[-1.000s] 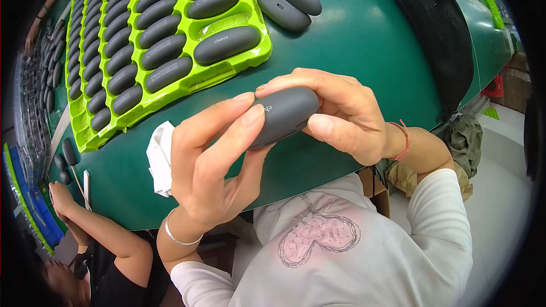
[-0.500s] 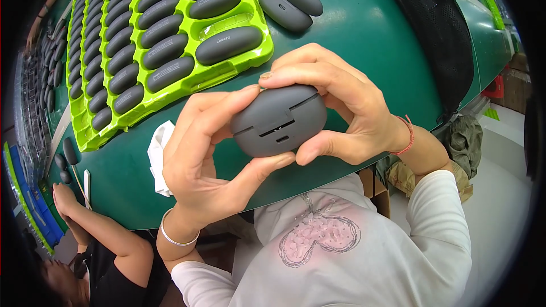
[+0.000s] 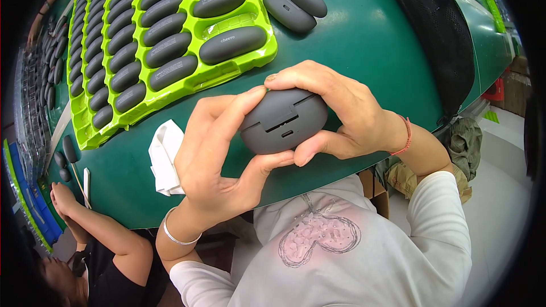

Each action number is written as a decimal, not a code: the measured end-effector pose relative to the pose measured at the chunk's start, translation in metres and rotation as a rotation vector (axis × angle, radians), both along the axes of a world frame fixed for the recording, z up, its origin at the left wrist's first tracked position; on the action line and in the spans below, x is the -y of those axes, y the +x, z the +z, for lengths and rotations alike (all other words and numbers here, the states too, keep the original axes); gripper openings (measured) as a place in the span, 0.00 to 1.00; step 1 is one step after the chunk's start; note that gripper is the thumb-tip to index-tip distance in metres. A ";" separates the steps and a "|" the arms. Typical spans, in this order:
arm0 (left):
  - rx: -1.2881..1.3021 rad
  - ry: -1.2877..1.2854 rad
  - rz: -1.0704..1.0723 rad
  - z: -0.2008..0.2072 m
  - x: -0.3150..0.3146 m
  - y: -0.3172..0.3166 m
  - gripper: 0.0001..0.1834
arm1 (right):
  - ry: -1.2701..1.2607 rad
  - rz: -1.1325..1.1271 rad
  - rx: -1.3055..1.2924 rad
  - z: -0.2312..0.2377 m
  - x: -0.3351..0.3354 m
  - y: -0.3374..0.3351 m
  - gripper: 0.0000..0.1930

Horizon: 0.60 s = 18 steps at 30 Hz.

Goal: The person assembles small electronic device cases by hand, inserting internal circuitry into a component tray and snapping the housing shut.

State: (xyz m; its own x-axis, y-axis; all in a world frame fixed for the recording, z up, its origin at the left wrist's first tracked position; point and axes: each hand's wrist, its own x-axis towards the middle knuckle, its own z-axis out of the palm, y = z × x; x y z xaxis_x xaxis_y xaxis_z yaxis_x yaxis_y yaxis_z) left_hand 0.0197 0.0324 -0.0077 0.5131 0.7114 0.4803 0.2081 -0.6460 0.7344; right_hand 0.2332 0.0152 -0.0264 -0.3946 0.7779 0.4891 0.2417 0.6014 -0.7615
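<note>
Over a glossy green tabletop [image 3: 364,45] beside pale flooring [image 3: 495,199], the left hand's [image 3: 219,165] and right hand's [image 3: 355,116] fingers [image 3: 310,77] hold a dark-grey oval case [image 3: 264,134].

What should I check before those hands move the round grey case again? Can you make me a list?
1. Left hand touching the grey case: ok.
2. Right hand touching it too: ok, at the top and lower edge.
3. Small oval port in sight: ok, it faces the camera.
4. Lid fully closed all around: cannot tell, the far side is hidden.
5. Table free of loose things: not ok; a white cloth lies near the left hand, and two more grey cases sit beside the green tray.
</note>
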 end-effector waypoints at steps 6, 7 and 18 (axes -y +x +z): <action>-0.083 -0.021 -0.015 0.003 0.002 0.001 0.30 | 0.008 0.000 -0.015 -0.006 0.001 0.000 0.33; -0.082 -0.022 -0.014 0.003 0.003 0.001 0.30 | 0.008 0.002 -0.014 -0.005 0.002 0.000 0.33; 0.054 -0.113 0.042 0.004 0.016 0.010 0.25 | 0.060 -0.092 -0.105 -0.006 0.017 -0.011 0.28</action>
